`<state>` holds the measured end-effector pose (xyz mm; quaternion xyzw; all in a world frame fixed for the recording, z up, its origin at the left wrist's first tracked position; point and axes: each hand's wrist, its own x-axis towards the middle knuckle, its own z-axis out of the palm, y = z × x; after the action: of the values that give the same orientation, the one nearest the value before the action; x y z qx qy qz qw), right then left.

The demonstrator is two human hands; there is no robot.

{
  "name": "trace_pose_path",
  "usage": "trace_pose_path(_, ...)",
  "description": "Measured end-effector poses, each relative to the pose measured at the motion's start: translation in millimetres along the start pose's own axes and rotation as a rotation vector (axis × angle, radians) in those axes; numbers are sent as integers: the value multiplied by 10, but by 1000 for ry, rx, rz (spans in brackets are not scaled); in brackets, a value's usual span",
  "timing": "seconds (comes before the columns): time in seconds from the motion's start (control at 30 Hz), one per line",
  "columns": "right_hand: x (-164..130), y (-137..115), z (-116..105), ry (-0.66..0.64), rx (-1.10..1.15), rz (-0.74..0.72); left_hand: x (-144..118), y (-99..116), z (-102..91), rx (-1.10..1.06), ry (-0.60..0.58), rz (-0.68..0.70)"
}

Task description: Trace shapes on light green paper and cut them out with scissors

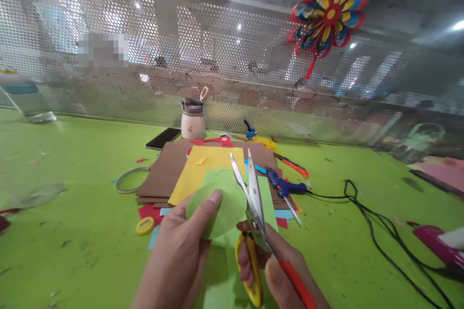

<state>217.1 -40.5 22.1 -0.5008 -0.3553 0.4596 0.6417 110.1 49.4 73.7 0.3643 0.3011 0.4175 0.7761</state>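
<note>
A: Starting from the left, what is lying on the green table [72,164]?

B: A thin metal ring [127,179] is lying flat near the brown cardboard [165,169], and a small round yellow cap [145,226] is sitting by the paper edges. A yellow sheet [203,171] is resting on the cardboard, I think as a stock of material.

A: And the hands?

B: The left hand [181,251] is pinching a rounded light green paper piece [221,203], thumb on top and fingers under, so the soft sheet is staying flat in the air above the table. The right hand [275,265] is gripping the scissors [253,212], fingers closed through the yellow and red handles. The shiny blades are standing open beside the paper's right edge.

A: Further right?

B: A blue glue gun [284,186] is lying with its black cable [377,231] trailing away. Above, a folded paper pinwheel [331,12] is hanging on the perforated metal screen [217,58].
</note>
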Motion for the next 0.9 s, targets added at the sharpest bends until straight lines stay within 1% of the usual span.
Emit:
trace_pose_path(0.07, -11, 12, -4, -1, -9, 7, -19, -4, -15, 7, -15, -11)
trace_pose_path(0.17, -18, 26, -28, -42, -1, -37, -54, -1, 4, 1, -31, -25)
trace_pose_path(0.33, -11, 117, -58, -70, 90, 7, -88, 19, 73, 40, 29, -3)
trace_pose_path(0.4, 2, 163, -51, -57, 118, 37, -96, 24, 85, 77, 54, 11)
trace_pose_path(0.63, 40, 237, -37, 51, 175, 157, -105, 47, 109, 127, 67, 51)
trace_pose_path(0.77, 31, 225, -68, 54, 155, 140, -118, 61, 120, 128, 76, 58)
trace_pose_path(0.83, 32, 232, -74, 52, 161, 157, -122, 64, 124, 117, 72, 50)
trace_pose_path(0.9, 33, 258, -71, 49, 127, 125, -121, 64, 128, 96, 69, 42)
